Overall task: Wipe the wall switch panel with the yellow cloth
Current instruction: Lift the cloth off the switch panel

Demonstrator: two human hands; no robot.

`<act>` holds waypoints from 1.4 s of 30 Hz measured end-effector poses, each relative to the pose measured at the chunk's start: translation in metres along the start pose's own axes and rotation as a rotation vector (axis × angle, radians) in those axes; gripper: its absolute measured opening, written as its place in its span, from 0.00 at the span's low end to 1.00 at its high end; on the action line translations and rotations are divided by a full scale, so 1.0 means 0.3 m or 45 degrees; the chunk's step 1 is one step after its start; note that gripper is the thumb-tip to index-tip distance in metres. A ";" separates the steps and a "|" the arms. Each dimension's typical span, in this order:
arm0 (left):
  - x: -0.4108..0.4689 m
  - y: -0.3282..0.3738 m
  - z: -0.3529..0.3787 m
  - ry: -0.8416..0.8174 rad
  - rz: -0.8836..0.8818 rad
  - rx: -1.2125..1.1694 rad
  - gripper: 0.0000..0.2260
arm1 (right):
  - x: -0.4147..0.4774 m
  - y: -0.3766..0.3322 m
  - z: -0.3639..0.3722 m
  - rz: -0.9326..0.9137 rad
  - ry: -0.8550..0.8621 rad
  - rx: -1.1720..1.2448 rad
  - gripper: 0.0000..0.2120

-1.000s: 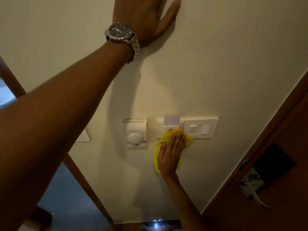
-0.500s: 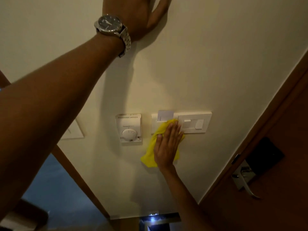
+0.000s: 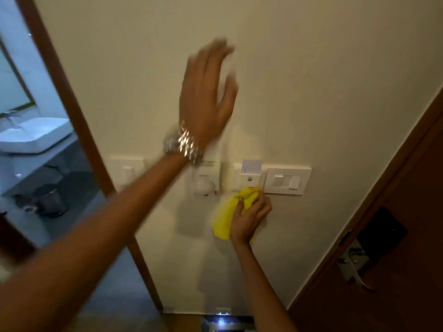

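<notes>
The white wall switch panel is on the cream wall, with a key-card holder at its left end. My right hand grips the bunched yellow cloth just below the card holder, the cloth's top touching the panel's lower edge. My left hand, blurred by motion and wearing a metal watch, is in the air in front of the wall above the panel, fingers spread, holding nothing.
A round-dial thermostat sits left of the panel, partly behind my left wrist, and another switch is further left. A brown door with a metal handle is at right. At left, a doorway shows a bathroom sink.
My left hand has come off the wall and swung down and right, now blurred. My right hand has slid down off the panel and bunched the cloth. The view has shifted left.
</notes>
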State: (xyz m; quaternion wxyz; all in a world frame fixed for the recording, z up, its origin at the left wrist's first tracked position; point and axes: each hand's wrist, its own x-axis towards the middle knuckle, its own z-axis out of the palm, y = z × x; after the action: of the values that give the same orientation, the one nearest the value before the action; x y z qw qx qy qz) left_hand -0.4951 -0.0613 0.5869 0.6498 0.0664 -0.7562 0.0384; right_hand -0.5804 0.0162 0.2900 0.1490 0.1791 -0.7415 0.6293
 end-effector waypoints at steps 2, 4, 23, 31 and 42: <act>-0.433 0.068 -0.114 0.049 -0.525 -0.080 0.10 | 0.001 -0.025 -0.041 0.035 -0.068 0.095 0.28; -0.857 0.124 -0.207 -0.228 -1.242 -0.113 0.05 | -0.029 -0.047 -0.073 0.119 -0.141 0.141 0.29; -1.952 0.030 -1.192 0.843 -3.101 -0.448 0.16 | -1.264 -0.070 0.305 0.338 -1.893 -0.403 0.14; -2.380 0.051 -1.589 0.600 -2.648 0.346 0.15 | -1.822 0.217 0.411 0.266 -2.253 -0.180 0.18; -2.899 0.359 -1.431 -1.275 -2.841 0.644 0.33 | -1.962 0.764 0.223 -1.118 -2.821 -0.966 0.24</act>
State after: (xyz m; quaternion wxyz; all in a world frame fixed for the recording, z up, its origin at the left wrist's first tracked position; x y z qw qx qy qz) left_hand 0.0360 0.1511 -0.2037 -0.0621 0.8015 -0.4227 -0.4185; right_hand -0.1592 0.0292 -0.1852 -0.3152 0.7897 -0.4802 -0.2156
